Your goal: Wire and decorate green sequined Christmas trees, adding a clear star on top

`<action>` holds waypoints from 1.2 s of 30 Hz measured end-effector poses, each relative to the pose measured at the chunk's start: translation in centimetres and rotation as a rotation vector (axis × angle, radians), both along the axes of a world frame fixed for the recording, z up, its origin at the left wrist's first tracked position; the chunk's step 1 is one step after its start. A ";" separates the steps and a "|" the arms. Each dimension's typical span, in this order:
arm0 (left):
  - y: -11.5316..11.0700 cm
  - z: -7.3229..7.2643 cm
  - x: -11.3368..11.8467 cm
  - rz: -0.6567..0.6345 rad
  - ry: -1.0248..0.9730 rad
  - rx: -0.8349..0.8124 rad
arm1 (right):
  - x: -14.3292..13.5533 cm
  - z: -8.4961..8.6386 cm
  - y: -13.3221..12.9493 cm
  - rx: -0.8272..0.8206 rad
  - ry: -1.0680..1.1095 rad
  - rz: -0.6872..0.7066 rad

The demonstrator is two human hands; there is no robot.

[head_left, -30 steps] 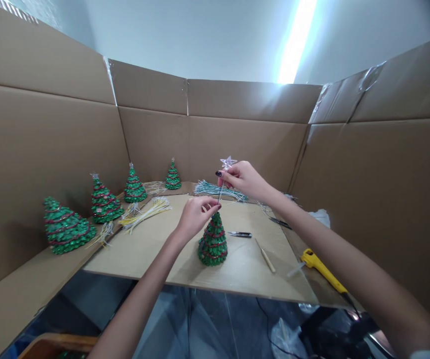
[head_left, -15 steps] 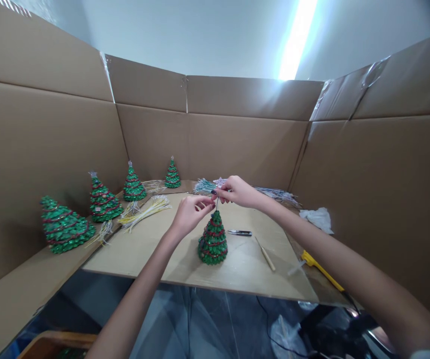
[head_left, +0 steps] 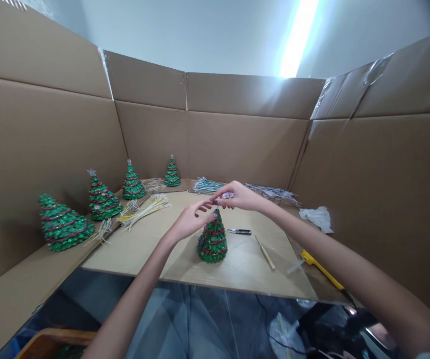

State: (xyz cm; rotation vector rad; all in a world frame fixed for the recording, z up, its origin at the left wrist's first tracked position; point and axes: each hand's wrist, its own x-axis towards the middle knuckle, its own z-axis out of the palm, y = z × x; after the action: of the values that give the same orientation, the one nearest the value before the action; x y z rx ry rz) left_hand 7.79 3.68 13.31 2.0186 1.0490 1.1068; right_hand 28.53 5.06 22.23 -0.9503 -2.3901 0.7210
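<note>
Atop the small tree (head_left: 212, 243), right hand (head_left: 239, 196) pinching the star (head_left: 227, 195), left hand (head_left: 189, 220) loosely spread.

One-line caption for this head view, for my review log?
Both hands, left hand and right hand, meet at the tip of a small green beaded Christmas tree, the right pinching a clear plastic star.

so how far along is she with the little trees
Four beaded trees stand finished-looking along the left ledge; at least two show a star on top. In hand: the right hand presses a clear star onto the tip of the centre tree, with the left hand at the tip. Left: bundles of yellow wires and green wires lie unused.
</note>
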 end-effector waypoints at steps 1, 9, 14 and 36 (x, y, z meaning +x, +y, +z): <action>0.0 -0.6 0.1 -0.018 -0.019 -0.016 | 0.0 0.3 0.0 0.005 0.026 -0.006; 0.3 -5.2 2.7 -0.148 -0.165 -0.089 | -0.1 1.3 -0.5 0.027 0.160 -0.081; 0.4 -6.0 3.8 -0.126 -0.195 -0.107 | -0.7 0.3 -0.5 0.068 0.112 -0.130; 0.0 -7.0 5.2 0.064 -0.275 0.011 | 0.9 1.8 -0.8 -0.111 0.034 0.047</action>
State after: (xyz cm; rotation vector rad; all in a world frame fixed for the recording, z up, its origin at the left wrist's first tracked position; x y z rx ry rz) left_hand 13.00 3.68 6.32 1.7874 0.9707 1.3805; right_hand 29.43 4.23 24.02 -0.9207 -2.3706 0.8885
